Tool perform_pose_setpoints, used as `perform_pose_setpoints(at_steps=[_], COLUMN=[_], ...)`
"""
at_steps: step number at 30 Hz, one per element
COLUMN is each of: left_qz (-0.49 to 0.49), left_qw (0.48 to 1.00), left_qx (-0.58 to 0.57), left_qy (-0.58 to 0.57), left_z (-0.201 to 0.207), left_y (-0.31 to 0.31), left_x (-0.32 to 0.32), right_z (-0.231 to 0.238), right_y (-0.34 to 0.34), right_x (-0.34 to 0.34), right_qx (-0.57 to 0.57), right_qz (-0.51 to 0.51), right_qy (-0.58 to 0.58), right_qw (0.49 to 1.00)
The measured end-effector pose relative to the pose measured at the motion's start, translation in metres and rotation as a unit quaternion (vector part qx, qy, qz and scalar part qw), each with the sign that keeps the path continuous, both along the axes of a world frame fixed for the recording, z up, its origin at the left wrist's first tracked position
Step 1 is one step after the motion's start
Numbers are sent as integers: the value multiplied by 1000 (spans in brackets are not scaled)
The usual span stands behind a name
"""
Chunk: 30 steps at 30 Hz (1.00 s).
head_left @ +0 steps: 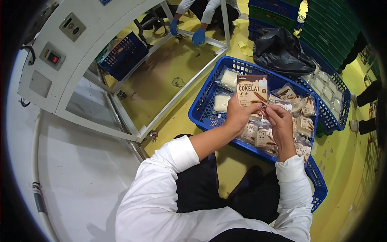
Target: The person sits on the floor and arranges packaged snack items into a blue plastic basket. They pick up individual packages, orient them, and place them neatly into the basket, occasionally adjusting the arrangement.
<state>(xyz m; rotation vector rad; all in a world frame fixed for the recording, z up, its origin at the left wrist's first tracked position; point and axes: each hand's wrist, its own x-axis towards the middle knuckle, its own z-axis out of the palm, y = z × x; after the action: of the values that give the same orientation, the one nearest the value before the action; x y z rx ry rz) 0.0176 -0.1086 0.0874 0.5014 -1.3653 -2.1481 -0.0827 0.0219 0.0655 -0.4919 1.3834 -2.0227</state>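
Observation:
My left hand [238, 115] grips a flat brown-and-cream printed card [250, 86] and holds it up over a blue plastic crate [197, 107]. At the card's lower right corner, the fingers of my right hand [281, 121] are pinched together; whatever lies between them is too small to make out. Below and right of my hands, the crate holds several clear-wrapped sandwich breads with similar printed labels [265, 137]. Plain white wrapped breads [229, 79] lie at its left end, beside my left hand.
A second blue crate [343, 115] of white wrapped breads stands at right, with a black plastic bag [278, 50] beside it. Stacked crates [272, 18] rise behind. A white machine frame [141, 133] fills the left. Beyond it, another person's blue-gloved hands [198, 37] reach down.

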Motion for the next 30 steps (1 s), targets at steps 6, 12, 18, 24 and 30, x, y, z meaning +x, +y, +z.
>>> perform_pose_setpoints(at_steps=[6, 12, 18, 24, 30], left_qz=[16, 31, 23, 74, 59], left_qw=[1000, 998, 997, 969, 975], left_qx=[-12, -38, -70, -226, -196], left_qy=[-20, -38, -38, -60, -84], left_z=[-1, 1, 1, -1, -2], left_y=[5, 5, 7, 11, 5], left_x=[-3, -3, -3, -6, -5], right_z=[-5, 9, 6, 7, 10], right_y=[-3, -5, -6, -12, -14], right_x=[0, 3, 1, 7, 9], right_qx=[55, 100, 130, 184, 184], right_qz=[-32, -25, -43, -88, -71], right_qy=[65, 128, 150, 158, 148], right_qw=[996, 986, 979, 966, 969])
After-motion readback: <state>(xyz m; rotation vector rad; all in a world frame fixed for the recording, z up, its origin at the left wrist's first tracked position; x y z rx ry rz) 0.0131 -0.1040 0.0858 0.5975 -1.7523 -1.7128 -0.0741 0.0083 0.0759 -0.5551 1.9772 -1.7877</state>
